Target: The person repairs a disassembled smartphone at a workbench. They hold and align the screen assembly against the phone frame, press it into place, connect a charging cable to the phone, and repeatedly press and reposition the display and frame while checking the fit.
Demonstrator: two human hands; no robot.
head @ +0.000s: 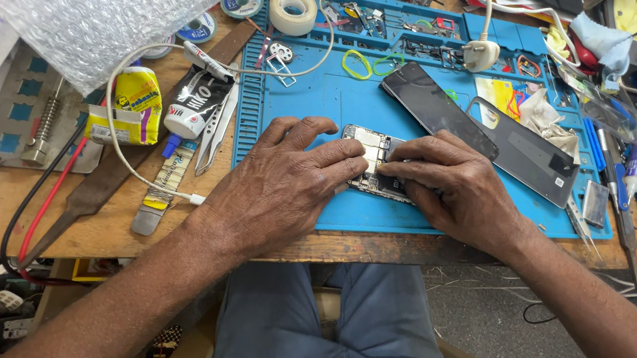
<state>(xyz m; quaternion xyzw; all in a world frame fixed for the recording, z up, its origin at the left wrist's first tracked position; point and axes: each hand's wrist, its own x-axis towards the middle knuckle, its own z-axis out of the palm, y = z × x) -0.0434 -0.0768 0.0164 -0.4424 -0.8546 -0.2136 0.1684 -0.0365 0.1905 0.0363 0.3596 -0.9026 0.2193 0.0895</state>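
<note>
while the opened phone point(373, 165) lies near the front edge of the blue repair mat point(301, 111), the left hand point(282, 182) grasps its near side and the right hand point(452, 185) pinches its right end, a black screen panel point(437, 110) just beyond.

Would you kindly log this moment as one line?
left hand: on opened phone | right hand: fingertips on phone | surface: blue mat

yellow packet point(127, 106) upper left, dark screen point(436, 110) perhaps unlit
</note>
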